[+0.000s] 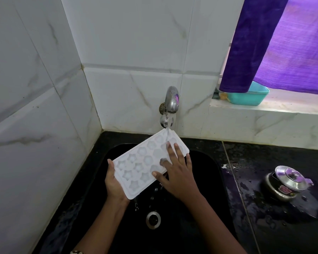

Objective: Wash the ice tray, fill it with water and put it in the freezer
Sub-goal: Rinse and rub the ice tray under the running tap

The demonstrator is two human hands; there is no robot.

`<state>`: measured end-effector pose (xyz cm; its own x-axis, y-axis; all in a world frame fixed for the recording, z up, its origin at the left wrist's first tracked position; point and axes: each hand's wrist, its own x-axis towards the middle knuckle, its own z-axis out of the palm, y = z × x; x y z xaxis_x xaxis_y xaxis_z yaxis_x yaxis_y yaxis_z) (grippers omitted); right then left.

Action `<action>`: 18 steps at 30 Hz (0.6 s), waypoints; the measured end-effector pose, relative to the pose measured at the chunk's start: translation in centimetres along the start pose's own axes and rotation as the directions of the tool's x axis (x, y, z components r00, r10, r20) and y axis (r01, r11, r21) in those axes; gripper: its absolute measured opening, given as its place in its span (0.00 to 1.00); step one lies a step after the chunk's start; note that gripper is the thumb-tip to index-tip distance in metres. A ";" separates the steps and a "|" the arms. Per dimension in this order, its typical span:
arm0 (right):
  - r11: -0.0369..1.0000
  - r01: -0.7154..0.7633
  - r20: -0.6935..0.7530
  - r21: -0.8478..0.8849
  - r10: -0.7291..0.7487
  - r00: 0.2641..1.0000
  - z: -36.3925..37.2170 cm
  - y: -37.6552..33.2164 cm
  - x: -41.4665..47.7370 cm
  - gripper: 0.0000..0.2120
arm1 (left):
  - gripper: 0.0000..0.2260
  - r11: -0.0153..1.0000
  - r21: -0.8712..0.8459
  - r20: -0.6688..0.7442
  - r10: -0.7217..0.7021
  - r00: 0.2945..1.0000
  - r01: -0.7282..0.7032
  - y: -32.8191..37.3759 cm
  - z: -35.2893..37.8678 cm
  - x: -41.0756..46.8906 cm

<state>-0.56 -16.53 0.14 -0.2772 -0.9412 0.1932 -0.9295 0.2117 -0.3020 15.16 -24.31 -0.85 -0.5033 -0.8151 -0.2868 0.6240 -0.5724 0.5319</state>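
A white ice tray [136, 162] with star- and flower-shaped cells is tilted over the black sink [206, 173]. My left hand [115, 182] grips its near left end from below, thumb on the rim. My right hand [174, 173] lies flat on the tray's right half with straight, spread fingers. Water runs from the steel tap [170, 99] onto the tray's far end and drips off its lower edge toward the drain [153, 219].
A steel pot with a lid [286, 182] stands on the wet black counter at the right. A teal plastic tub [248, 97] sits on the window ledge under a purple curtain [275, 44]. White tiled walls close in the left and back.
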 end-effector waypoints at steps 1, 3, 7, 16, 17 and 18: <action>1.000 -0.011 0.010 0.005 0.010 1.000 0.1 0.3 0.0 0.32 | 0.34 1.000 0.006 -0.009 -0.002 1.000 0.002 0.0 -0.3 0.1; 0.998 -0.051 -0.026 0.024 0.052 0.998 0.2 0.7 0.0 0.32 | 0.35 1.000 0.016 -0.023 -0.015 1.000 0.015 -0.2 -0.7 0.3; 0.999 -0.041 0.006 -0.023 0.042 0.999 1.4 0.1 -0.3 0.32 | 0.34 1.000 -0.019 -0.030 -0.019 0.999 0.018 -0.8 -0.8 0.9; 1.000 -0.003 -0.029 -0.026 0.003 1.000 2.1 1.1 -0.2 0.29 | 0.35 0.999 -0.025 -0.050 -0.021 0.999 0.020 -1.1 -0.9 1.5; 1.000 0.002 -0.038 -0.017 -0.003 0.999 2.2 1.4 -0.2 0.28 | 0.34 1.000 -0.020 -0.051 -0.023 0.998 0.022 -1.0 -0.8 1.4; 1.000 -0.008 -0.060 0.000 0.008 0.998 2.2 1.7 -0.2 0.26 | 0.35 1.000 -0.016 -0.044 -0.028 0.999 0.027 -1.0 -0.9 1.5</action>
<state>-1.60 -16.59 -2.48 -0.2983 -0.9221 0.2463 -0.9274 0.2190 -0.3032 14.33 -24.99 -2.52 -0.4933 -0.8021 -0.3365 0.6196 -0.5956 0.5113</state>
